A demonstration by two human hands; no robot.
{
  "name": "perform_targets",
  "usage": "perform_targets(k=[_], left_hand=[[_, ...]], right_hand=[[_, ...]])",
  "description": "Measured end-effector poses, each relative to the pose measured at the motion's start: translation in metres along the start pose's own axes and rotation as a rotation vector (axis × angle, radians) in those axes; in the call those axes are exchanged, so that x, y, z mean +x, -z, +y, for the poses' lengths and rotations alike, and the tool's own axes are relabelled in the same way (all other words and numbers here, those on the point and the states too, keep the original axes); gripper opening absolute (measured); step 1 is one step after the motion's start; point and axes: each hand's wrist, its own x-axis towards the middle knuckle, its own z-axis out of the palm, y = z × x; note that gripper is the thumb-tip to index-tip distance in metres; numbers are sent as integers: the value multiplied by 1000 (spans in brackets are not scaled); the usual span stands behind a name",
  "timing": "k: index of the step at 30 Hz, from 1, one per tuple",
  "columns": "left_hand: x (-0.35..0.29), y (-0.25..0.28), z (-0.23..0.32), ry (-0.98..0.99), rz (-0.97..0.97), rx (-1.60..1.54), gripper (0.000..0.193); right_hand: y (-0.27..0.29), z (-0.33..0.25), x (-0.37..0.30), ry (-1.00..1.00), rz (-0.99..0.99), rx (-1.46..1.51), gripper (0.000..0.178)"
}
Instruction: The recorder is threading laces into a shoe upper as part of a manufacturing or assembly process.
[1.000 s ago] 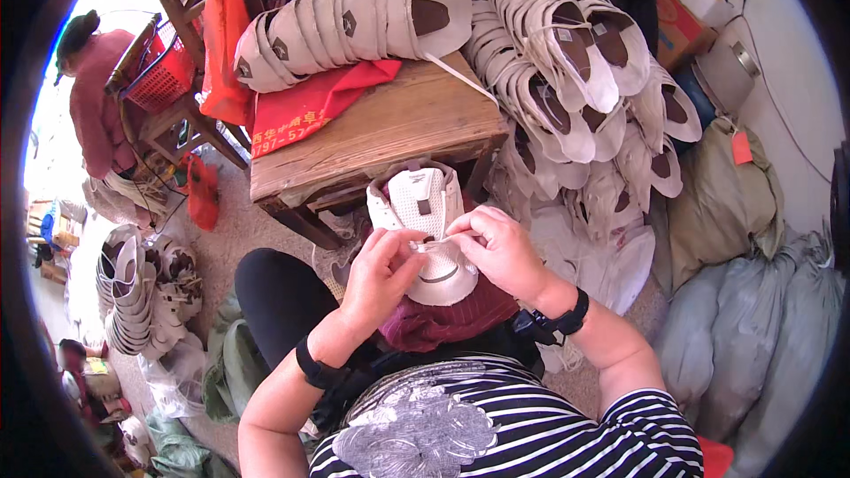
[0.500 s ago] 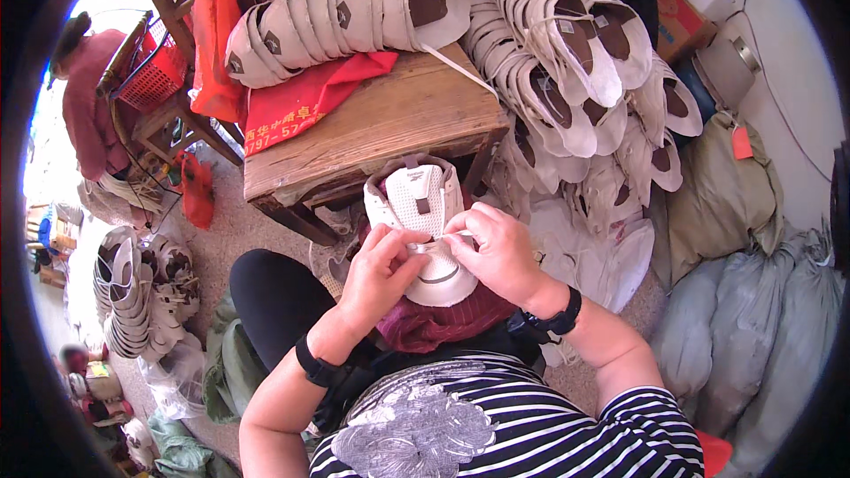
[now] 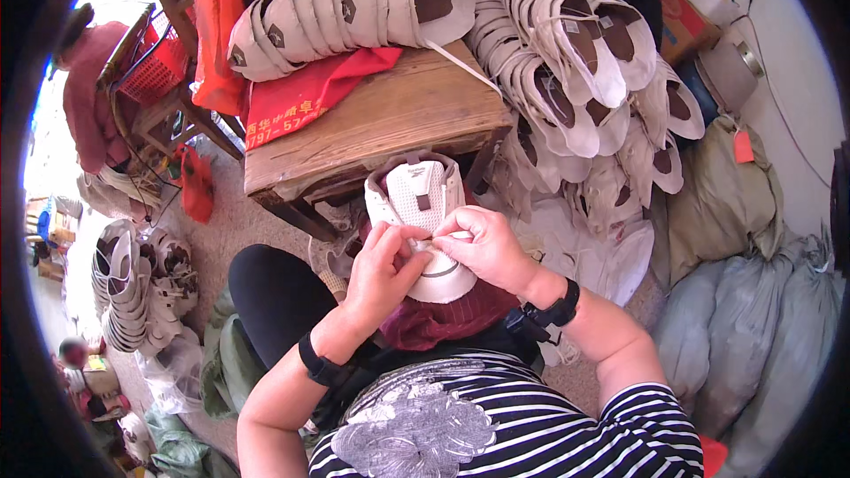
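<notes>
A white shoe upper (image 3: 450,289) with a perforated tongue (image 3: 414,190) lies over a maroon cloth (image 3: 416,329) on my lap, its toe toward me. My left hand (image 3: 382,267) pinches at the base of the tongue, thumb and forefinger pressed together. From the other side my right hand (image 3: 489,252) pinches at the same spot, its fingertips almost meeting the left ones. Whether a lace or thread is between the fingertips is too small to make out.
Ahead stands a wooden table (image 3: 372,137) with a row of nested shoe uppers (image 3: 354,13) and a red bag (image 3: 310,106). More stacked uppers (image 3: 567,53) hang at its right. Filled sacks (image 3: 735,327) lie at the right; a person (image 3: 93,97) sits at the far left.
My right hand has shifted slightly left and curled in, bringing its fingertips closer to the left ones. The left hand and the shoe upper have hardly moved.
</notes>
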Motion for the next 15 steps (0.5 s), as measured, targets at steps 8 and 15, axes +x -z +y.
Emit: perform_targets(k=[8,15], left_hand=[[3,1,3,13,1,30,24],[1,-2,-5,-71,79,42,24]], right_hand=[[2,-5,3,78,18,-173,12],[11,-4,15,-88,-200,-71,14]])
